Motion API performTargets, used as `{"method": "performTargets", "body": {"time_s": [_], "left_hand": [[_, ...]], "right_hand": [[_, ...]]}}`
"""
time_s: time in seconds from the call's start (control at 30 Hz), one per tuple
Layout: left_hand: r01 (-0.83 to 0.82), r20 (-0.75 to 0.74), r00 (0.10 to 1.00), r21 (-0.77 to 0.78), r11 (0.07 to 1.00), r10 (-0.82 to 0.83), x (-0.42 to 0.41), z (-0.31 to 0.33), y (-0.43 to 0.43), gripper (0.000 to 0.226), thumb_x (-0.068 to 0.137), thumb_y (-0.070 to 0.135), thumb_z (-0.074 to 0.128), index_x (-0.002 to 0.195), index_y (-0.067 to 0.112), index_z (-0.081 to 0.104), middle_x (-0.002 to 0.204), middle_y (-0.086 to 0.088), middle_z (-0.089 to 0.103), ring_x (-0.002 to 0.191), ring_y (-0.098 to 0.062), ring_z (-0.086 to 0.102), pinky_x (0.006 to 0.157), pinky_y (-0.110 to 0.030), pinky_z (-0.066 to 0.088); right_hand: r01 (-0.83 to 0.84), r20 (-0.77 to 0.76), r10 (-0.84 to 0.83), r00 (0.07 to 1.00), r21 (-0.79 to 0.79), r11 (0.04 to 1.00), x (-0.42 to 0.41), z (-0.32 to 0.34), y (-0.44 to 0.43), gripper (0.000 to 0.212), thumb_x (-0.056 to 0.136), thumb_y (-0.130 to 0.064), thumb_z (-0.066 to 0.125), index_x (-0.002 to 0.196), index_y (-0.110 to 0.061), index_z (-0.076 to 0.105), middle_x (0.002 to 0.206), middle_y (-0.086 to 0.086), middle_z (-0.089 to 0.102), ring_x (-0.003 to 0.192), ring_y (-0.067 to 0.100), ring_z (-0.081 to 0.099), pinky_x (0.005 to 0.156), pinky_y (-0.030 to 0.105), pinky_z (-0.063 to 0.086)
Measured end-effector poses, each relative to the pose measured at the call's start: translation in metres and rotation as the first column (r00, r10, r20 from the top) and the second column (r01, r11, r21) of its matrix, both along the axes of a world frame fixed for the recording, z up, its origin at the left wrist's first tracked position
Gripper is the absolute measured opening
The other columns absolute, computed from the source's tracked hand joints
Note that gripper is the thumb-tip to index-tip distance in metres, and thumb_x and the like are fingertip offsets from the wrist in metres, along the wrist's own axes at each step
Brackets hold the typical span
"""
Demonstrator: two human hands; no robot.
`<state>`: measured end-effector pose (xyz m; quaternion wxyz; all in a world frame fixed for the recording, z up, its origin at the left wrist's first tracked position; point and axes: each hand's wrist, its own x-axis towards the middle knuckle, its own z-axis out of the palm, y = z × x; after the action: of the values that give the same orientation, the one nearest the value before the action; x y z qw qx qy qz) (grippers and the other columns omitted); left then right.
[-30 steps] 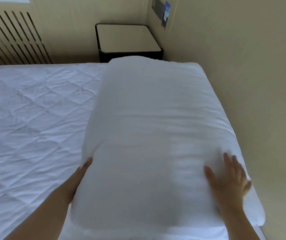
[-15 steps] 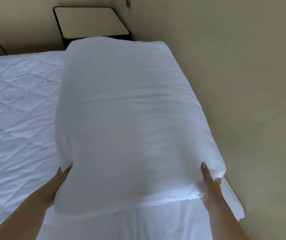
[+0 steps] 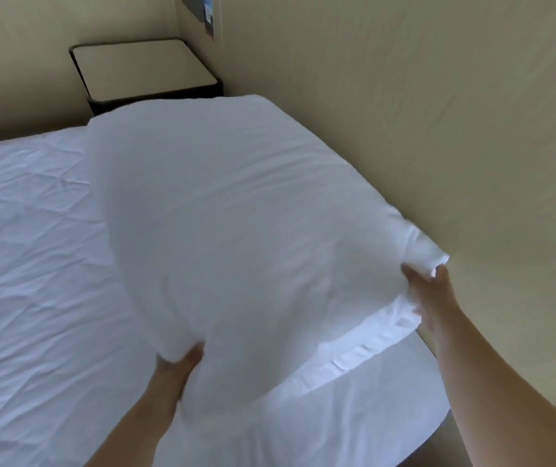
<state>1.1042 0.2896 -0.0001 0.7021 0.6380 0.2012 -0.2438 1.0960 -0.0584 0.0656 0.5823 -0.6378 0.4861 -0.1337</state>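
Near end of pillow (image 3: 253, 230) raised; right hand (image 3: 428, 298) moved from top to pinch corner; left hand (image 3: 175, 369) now grips underside.

Surroundings: bed, nightstand, two walls, one wall fitting.

Bed (image 3: 34, 264) fills the left and lower part of the room. It has a white quilted cover with diamond stitching, lying flat and creased all over. Nightstand (image 3: 145, 67) stands in the far corner, just beyond the bed's far edge, with a pale cream top, dark rim and dark body. Right-hand wall (image 3: 438, 112) is plain beige and runs close along the bed's right edge. Far wall (image 3: 17, 21) is the same colour. Small fitting (image 3: 202, 11) is mounted high on the right-hand wall near the corner, above the nightstand. It carries a blue-and-white label, print too small to read.
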Motion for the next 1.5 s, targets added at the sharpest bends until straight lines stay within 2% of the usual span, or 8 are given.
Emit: {"method": "performTargets", "body": {"time_s": [0.13,0.27,0.37,0.5,0.67,1.0,1.33,1.5], "left_hand": [[-0.071,-0.098,0.993,-0.023,0.997,0.068,-0.002,0.012,0.037,0.097,0.04,0.024,0.088,0.125,0.026,0.04,0.118,-0.011,0.058,0.103,-0.025,0.06,0.082,-0.034,0.047],[-0.373,0.316,0.911,0.365,0.853,0.264,0.034,0.057,0.022,0.079,0.075,0.016,0.06,0.145,0.013,0.023,0.15,-0.014,0.026,0.137,-0.026,0.029,0.111,-0.037,0.023],[-0.259,0.558,0.772,0.712,0.653,-0.303,0.047,0.082,-0.022,0.086,0.071,0.057,0.027,0.143,0.01,0.028,0.152,-0.015,0.021,0.141,-0.028,0.019,0.113,-0.037,0.009],[0.039,0.084,0.66,0.989,0.145,-0.747,0.051,0.061,-0.058,0.097,0.058,0.068,-0.012,0.147,0.03,-0.003,0.156,0.0,-0.01,0.143,-0.017,-0.012,0.11,-0.034,-0.015],[0.131,-0.118,0.626,0.99,-0.045,-0.771,0.036,0.048,-0.047,0.086,0.067,0.066,-0.011,0.145,0.03,-0.014,0.154,0.002,-0.019,0.142,-0.016,-0.018,0.107,-0.039,-0.018],[0.2,-0.153,0.567,0.979,-0.046,-0.809,-0.023,0.065,-0.026,0.068,0.094,0.055,0.017,0.145,0.025,-0.016,0.155,0.0,-0.017,0.143,-0.019,-0.013,0.115,-0.042,0.0],[0.277,-0.052,0.046,0.96,-0.037,-0.998,-0.145,0.094,0.046,0.052,0.094,0.047,0.038,0.141,0.028,0.028,0.145,0.01,0.035,0.133,-0.008,0.034,0.101,-0.02,0.03],[0.52,0.108,-0.203,0.854,-0.014,-0.973,-0.259,0.107,0.042,0.01,0.093,0.036,0.046,0.087,0.038,0.053,0.095,0.016,0.059,0.087,-0.008,0.055,0.069,-0.019,0.037]], "right_hand": [[0.05,-0.134,-0.046,0.99,0.02,0.999,-0.022,-0.02,0.012,0.09,0.072,-0.023,0.071,0.145,-0.015,0.02,0.148,0.009,0.032,0.133,0.029,0.035,0.109,0.046,0.03],[0.014,-0.135,-0.106,0.985,-0.556,0.831,0.015,0.027,0.05,0.072,0.084,-0.027,0.051,0.147,-0.016,0.017,0.156,0.009,0.008,0.143,0.025,0.009,0.113,0.042,0.005],[-0.562,-0.463,0.326,0.824,-0.596,0.574,0.057,0.044,0.105,0.07,0.092,-0.042,0.044,0.148,-0.023,0.006,0.156,0.005,-0.007,0.144,0.022,-0.006,0.113,0.049,-0.004],[-0.861,-0.728,0.462,0.506,-0.455,0.226,0.064,0.002,0.14,0.066,0.094,-0.054,0.017,0.146,-0.026,-0.012,0.155,0.002,-0.019,0.142,0.021,-0.017,0.11,0.055,-0.013],[-0.831,-0.814,0.298,0.498,-0.349,0.433,-0.011,-0.032,0.09,0.065,0.095,-0.054,0.011,0.144,-0.025,-0.019,0.153,0.0,-0.024,0.142,0.019,-0.02,0.11,0.055,-0.011],[-0.53,-0.702,0.142,0.698,-0.373,0.762,-0.159,-0.023,0.091,0.069,0.096,-0.03,0.041,0.147,-0.028,-0.005,0.156,0.002,-0.007,0.137,0.019,0.024,0.107,0.03,0.03],[-0.323,-0.622,-0.081,0.779,-0.509,0.798,-0.331,0.038,0.234,0.053,0.096,-0.031,0.038,0.145,-0.026,0.018,0.155,-0.003,0.01,0.144,0.018,0.002,0.116,0.032,0.002],[-0.042,-0.518,-0.283,0.808,-0.529,0.848,-0.459,0.059,0.289,0.042,0.096,-0.028,0.039,0.138,-0.024,0.038,0.142,-0.007,0.041,0.135,0.012,0.028,0.111,0.024,0.018]]}}
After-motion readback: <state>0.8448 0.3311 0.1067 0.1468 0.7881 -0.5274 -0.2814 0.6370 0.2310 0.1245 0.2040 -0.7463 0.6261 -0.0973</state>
